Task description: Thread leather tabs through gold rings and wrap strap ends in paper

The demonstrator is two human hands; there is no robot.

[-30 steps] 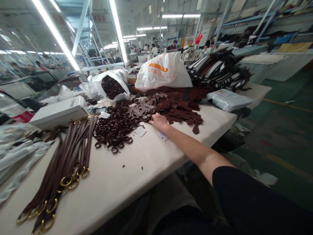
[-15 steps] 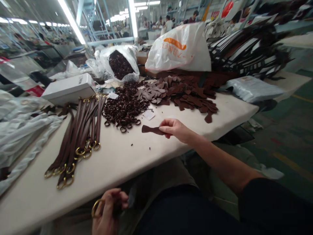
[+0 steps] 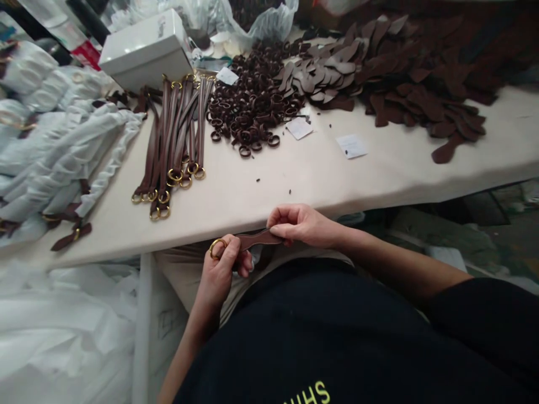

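Both my hands are together just in front of the table edge. My left hand (image 3: 221, 269) is closed, with a gold ring (image 3: 218, 248) at its thumb and fingers. Between the hands stretches a brown shaped leather piece (image 3: 256, 239) with a narrowed middle, pinched at its right end by my right hand (image 3: 306, 225). Its left end runs into the left fingers, where the join with the ring is hidden. Farther back on the table lies a heap of similar leather pieces (image 3: 421, 106).
Brown straps with gold rings (image 3: 172, 134) lie left of a pile of small leather loops (image 3: 252, 106). A white box (image 3: 145, 50) stands behind them. Wrapped straps (image 3: 71, 151) cover the table's left end. Paper slips (image 3: 351, 146) and dark bits lie on the pale tabletop (image 3: 236, 196).
My right hand has brought the leather piece from above the table down to my left hand. The left hand has come up beside it with the gold ring. The view has tilted down.
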